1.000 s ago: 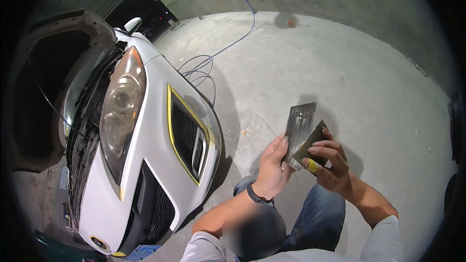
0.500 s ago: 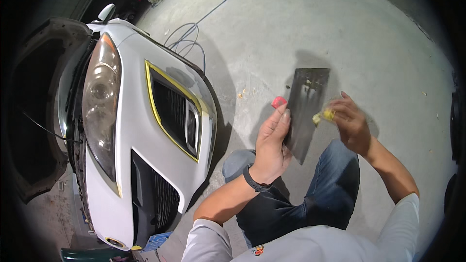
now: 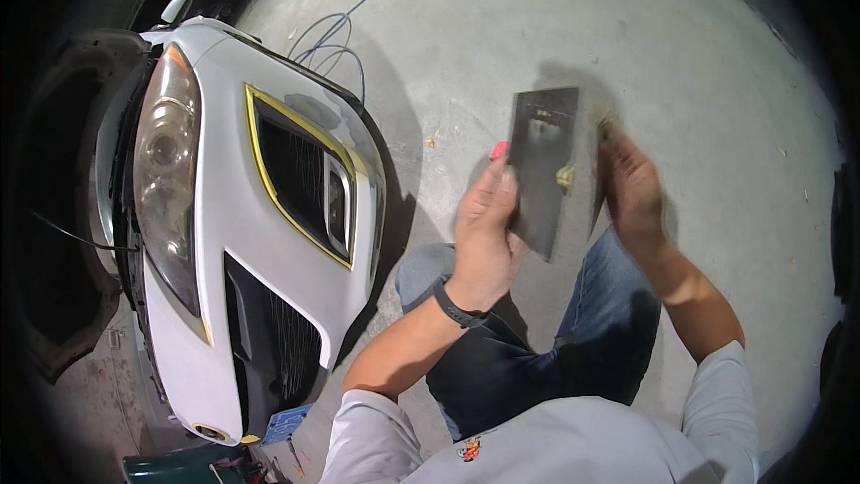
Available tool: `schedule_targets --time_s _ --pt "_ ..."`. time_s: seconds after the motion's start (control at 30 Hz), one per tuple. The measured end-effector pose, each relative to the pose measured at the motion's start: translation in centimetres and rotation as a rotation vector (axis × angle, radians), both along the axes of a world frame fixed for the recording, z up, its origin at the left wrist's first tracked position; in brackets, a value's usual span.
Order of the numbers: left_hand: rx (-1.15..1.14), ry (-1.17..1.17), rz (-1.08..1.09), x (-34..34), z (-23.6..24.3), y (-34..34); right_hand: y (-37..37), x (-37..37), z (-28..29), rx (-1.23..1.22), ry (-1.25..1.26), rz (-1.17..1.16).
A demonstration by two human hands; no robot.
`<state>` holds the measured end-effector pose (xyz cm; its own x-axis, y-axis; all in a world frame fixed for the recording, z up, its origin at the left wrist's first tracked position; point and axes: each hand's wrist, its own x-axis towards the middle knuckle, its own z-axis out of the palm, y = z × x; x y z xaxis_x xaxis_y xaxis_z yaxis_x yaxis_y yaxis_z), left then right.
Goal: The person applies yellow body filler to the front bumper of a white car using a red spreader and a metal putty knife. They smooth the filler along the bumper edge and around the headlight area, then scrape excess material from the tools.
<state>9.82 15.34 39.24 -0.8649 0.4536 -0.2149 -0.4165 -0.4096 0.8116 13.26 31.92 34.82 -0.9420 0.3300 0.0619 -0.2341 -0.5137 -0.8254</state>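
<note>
Your L grip is closed on the dark flat plate, holding it by its L edge, approx. lower half, w/ the thumb up against that edge. Plate stands tall in your view, top edge away from you, bottom corner pointing toward your lap. Yellow dab sits at the plate's R edge, abt. midway btwn top & bottom, i.e. on the side opp. your L grip and facing your R grip. A red bit shows at your L fingertips, just beside the plate's L edge; can't tell what it is.

Your R grip is closed on a thin dark blade, seen nearly edge-on & blurry; exact finger placement n/c. Blade's just R of the plate's R edge, w/ a narrow gap btwn. White car is off to your L.
</note>
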Motion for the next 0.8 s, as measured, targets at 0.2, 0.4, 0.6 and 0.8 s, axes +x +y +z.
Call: schedule_targets --time_s 0.2,0.4,0.6,0.8 --pt "0.033 0.065 -0.017 -1.1 -1.1 1.2 1.3 1.2 -4.7 0.250 0.029 0.080" --pt "-0.544 1.183 0.133 -0.2 -0.4 1.1 6.5 1.9 -4.6 0.660 -0.043 -0.273" --pt "-0.603 0.922 0.121 0.4 -1.8 -0.1 3.3 3.1 -7.8 0.950 -0.021 -0.193" --pt "-0.710 0.809 0.361 -1.5 -2.3 -1.2 1.6 4.7 -4.0 0.689 0.054 -0.127"
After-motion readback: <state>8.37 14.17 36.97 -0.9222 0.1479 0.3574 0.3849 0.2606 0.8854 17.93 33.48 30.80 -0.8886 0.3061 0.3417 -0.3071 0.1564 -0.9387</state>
